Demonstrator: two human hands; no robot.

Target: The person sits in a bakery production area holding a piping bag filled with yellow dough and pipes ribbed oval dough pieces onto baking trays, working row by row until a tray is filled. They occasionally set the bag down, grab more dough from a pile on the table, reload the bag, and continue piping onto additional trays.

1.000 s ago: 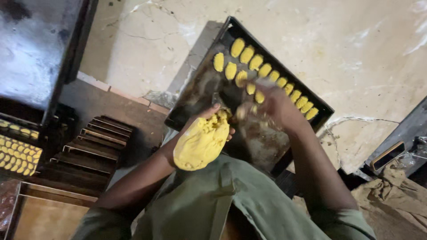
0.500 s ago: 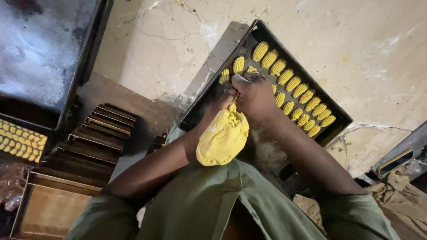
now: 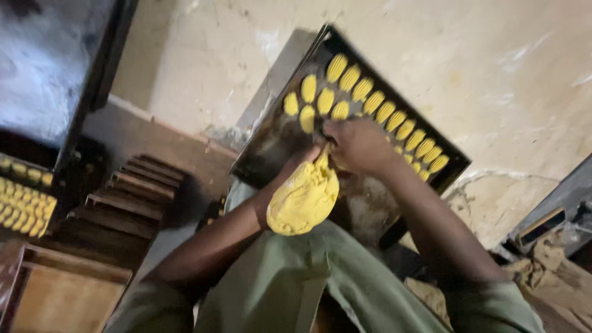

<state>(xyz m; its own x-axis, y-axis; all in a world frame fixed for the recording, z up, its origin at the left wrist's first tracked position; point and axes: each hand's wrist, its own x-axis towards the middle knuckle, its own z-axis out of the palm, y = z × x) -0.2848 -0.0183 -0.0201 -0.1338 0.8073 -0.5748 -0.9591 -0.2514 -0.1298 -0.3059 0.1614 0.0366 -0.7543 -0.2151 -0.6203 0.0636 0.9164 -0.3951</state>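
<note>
Left hand (image 3: 295, 174) cradles a yellow dough lump (image 3: 303, 198); right hand (image 3: 356, 144) pinches its top over the dark baking tray (image 3: 265, 154) of ridged dough pieces (image 3: 370, 103).

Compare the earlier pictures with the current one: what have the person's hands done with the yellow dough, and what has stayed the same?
The right hand has moved from above the tray's yellow pieces back to the dough lump, meeting it at its top. The left hand keeps its grip on the lump. More pieces now lie at the near end of the rows. The dark tray and the stacked trays on the left are unchanged.
</note>
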